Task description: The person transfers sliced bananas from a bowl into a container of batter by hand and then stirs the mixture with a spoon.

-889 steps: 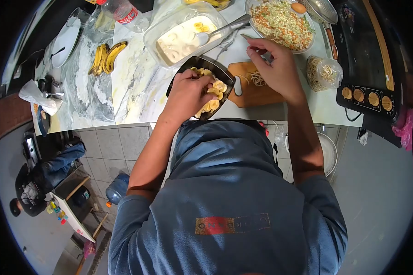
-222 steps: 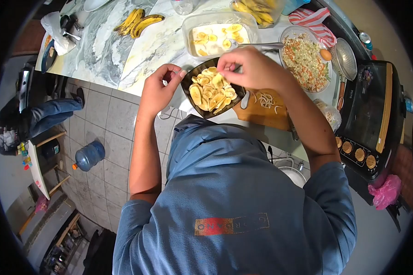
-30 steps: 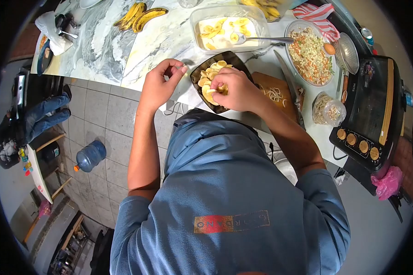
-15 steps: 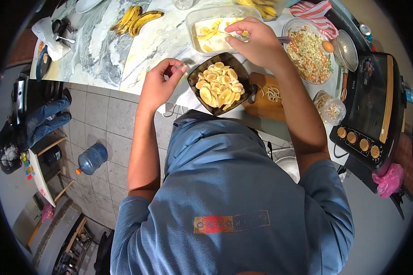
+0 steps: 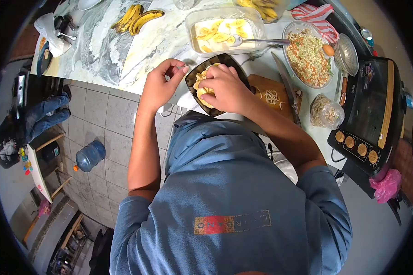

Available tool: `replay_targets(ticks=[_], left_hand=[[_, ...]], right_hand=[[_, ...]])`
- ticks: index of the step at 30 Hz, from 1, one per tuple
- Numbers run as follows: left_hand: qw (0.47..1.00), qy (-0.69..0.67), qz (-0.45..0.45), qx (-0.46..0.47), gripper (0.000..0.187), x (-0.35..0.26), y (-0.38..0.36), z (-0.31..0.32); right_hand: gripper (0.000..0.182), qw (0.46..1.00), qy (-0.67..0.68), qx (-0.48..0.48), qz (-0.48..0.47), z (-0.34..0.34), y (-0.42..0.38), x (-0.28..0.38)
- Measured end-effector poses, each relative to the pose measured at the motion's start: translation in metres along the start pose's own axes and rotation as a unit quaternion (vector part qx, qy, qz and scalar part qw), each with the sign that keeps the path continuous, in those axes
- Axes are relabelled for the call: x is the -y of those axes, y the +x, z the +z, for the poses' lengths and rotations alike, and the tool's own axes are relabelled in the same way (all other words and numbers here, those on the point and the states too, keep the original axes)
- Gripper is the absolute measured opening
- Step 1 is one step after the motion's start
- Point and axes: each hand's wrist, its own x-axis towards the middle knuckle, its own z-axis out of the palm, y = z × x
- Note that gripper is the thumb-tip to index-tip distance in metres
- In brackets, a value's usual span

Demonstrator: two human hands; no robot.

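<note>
My right hand point(image 5: 227, 89) is down in a dark square bowl point(image 5: 193, 73), its fingers curled over banana slices point(image 5: 201, 84); its fingertips are partly hidden. Left of the bowl, my left hand point(image 5: 163, 80) hovers with thumb and forefinger nearly together; any small thing between them is too small to make out. Beyond the bowl stands a clear plastic container point(image 5: 191, 27) with banana slices laid over a white creamy layer. A spoon point(image 5: 261, 41) rests in it, its handle over the right rim.
A knife point(image 5: 283, 75) lies along a wooden cutting board point(image 5: 261, 82). At the right are a bowl of shredded vegetables point(image 5: 307, 55) with an egg point(image 5: 328, 50), a bagged food point(image 5: 326, 112) and a toaster oven point(image 5: 365, 105). Bananas point(image 5: 144, 20) lie at the back left.
My right hand has moved from the plastic container back into the dark bowl. More of the spoon and the slices in the container now show. My left hand has stayed put.
</note>
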Motion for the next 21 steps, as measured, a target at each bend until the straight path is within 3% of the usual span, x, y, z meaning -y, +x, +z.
replay_targets(ticks=[14,21], left_hand=[[0.999,0.040,-0.030,0.021,0.018,-0.007,-0.006,-0.002],[0.997,0.059,-0.031,0.034,0.017,-0.011,-0.003,-0.005]], right_hand=[[0.014,0.999,-0.008,0.005,0.050,0.003,-0.004,0.008],[0.016,0.996,0.056,-0.026,0.062,-0.007,0.001,0.008]])
